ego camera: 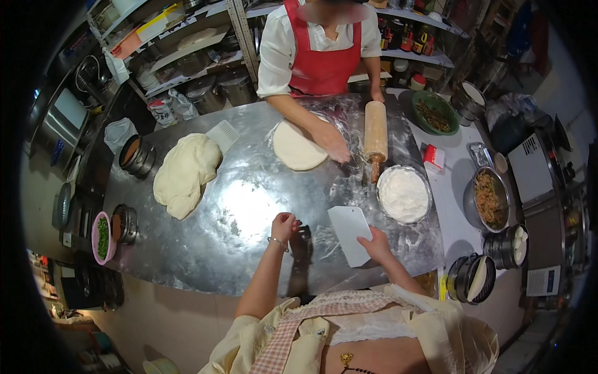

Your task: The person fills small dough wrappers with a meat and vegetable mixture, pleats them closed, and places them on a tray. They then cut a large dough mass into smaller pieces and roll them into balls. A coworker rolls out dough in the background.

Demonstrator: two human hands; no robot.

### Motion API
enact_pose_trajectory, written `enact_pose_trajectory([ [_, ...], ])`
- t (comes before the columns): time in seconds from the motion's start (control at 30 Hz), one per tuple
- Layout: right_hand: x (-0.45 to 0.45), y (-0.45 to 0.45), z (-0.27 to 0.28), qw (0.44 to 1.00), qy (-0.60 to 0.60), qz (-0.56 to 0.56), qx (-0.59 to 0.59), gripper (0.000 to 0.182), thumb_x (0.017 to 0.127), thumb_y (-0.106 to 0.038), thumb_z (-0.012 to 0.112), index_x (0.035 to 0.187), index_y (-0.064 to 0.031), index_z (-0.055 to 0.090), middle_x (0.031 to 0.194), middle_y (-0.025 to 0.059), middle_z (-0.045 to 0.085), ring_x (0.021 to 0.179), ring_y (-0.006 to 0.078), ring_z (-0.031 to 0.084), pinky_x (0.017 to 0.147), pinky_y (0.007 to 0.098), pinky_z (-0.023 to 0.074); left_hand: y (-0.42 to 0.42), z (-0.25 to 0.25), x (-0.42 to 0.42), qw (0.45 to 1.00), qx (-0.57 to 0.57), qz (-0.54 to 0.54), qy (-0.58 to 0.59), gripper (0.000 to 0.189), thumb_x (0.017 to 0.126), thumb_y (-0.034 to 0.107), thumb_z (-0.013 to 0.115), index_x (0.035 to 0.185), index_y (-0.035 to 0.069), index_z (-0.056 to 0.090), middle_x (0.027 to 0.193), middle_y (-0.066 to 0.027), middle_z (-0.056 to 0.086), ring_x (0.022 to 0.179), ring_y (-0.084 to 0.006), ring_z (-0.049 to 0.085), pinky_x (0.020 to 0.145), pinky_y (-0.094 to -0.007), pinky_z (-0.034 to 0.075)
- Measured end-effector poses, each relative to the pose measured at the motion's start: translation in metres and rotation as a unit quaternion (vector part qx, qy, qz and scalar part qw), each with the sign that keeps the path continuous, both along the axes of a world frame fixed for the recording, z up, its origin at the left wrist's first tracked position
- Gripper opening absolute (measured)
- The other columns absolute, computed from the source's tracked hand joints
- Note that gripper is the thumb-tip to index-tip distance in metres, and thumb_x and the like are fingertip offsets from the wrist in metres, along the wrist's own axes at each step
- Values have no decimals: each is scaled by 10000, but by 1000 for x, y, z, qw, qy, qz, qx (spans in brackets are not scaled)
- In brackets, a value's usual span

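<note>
My right hand point(377, 245) grips the edge of a white plastic dough scraper point(350, 233) low over the steel table point(187, 248). To its left, my left hand point(284, 226) is raised above the table with its fingers curled; whether anything small is between them I cannot tell. A large lump of dough point(187, 173) lies on the left of the table, against a perforated white scraper point(225, 134). Across from me, a co-worker's hand point(332, 140) rests by a flattened round of dough point(299, 147). A bowl of flour point(404, 194) stands beyond my right hand.
The co-worker in a red apron point(324, 65) also touches a wooden rolling pin point(375, 131). Along the right side are a green bowl of filling point(434, 113), a metal bowl of filling point(490, 198) and round tins point(472, 279). A pink bowl of chopped greens point(103, 238) stands at the left.
</note>
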State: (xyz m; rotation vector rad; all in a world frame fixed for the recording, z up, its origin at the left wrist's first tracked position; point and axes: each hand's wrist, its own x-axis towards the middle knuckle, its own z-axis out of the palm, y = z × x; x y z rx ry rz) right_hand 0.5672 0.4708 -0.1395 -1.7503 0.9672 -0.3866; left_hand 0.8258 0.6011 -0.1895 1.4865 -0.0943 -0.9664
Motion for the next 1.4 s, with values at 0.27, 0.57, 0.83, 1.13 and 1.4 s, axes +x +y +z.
enact_pose_trajectory([
  [0.27, -8, -11, -12, 1000, 17, 4, 16, 263, 730, -84, 624, 969, 10, 569, 862, 87, 624, 786, 131, 581, 704, 277, 456, -25, -32, 3, 996, 39, 43, -68, 159, 819, 110, 528, 925, -8, 511, 698, -82, 568, 568, -132, 544, 471, -219, 444],
  [0.57, 7, -19, -8, 999, 24, 33, 2, 271, 730, -104, 620, 968, 13, 564, 865, 117, 626, 789, 172, 596, 706, 295, 458, -23, -20, 1, 984, 83, 80, -134, 138, 826, 108, 517, 859, -24, 497, 693, -109, 585, 552, -174, 595, 514, -277, 516],
  [0.83, 26, -5, 21, 998, 41, 34, -16, 274, 721, -119, 613, 958, 11, 569, 851, 138, 627, 791, 209, 607, 698, 316, 460, -22, -45, 8, 993, -12, 109, -52, 151, 838, 101, 491, 871, -42, 455, 670, -121, 568, 541, -199, 591, 502, -288, 517],
  [1.13, 30, 4, 14, 995, 67, 25, -67, 269, 725, -133, 605, 952, 7, 572, 830, 155, 625, 774, 234, 612, 685, 321, 461, -21, -49, 10, 995, -47, 85, -20, 139, 850, 88, 459, 884, -43, 434, 699, -140, 577, 575, -207, 601, 517, -280, 515],
  [1.4, 50, -10, 28, 995, 42, 11, -93, 275, 726, -150, 598, 952, 4, 569, 825, 153, 629, 765, 242, 616, 678, 333, 465, -15, -48, 8, 995, -73, 70, 6, 136, 854, 72, 446, 916, -48, 429, 774, -167, 585, 647, -223, 614, 536, -288, 522],
])
